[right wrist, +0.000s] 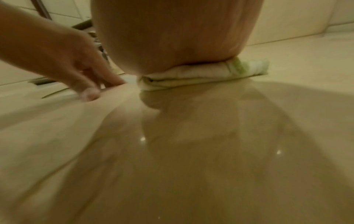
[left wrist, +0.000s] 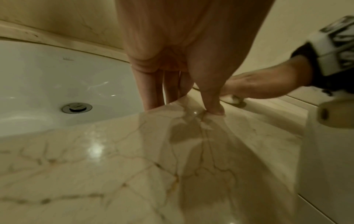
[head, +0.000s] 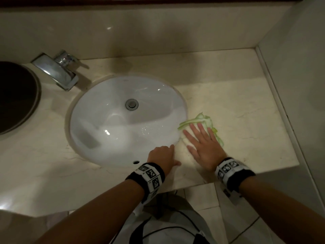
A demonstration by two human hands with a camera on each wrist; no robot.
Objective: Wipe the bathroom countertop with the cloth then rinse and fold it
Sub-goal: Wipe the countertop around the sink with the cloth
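1. While the right hand [head: 204, 147] lies flat with its fingers straight and spread, it presses down on the cloth [head: 200, 120], gripping nothing.
2. That cloth, white with a green edge, sits folded in several layers on the countertop [head: 246, 110], just right of the sink [head: 109, 106] and touching its rim, closer to the front edge than to the back wall.
3. From the right wrist view the cloth [right wrist: 201, 74] shows as a flat stack squeezed under the heel of the right hand [right wrist: 172, 37].
4. Beside it, the left hand [head: 162, 156] rests on the countertop at the sink's front right rim, fingers hanging loosely curled over the rim and holding nothing; its thumb tip touches the stone [left wrist: 214, 106].
5. Whether the left hand touches the cloth cannot be told; the two lie just beside each other.
6. Both wrists wear black bands with white patterned tags [head: 151, 175].
7. A chrome faucet [head: 56, 71] stands at the back left of the sink, and a dark round object [head: 15, 97] sits at the left edge.
8. A drain [head: 131, 104] sits in the basin's middle.
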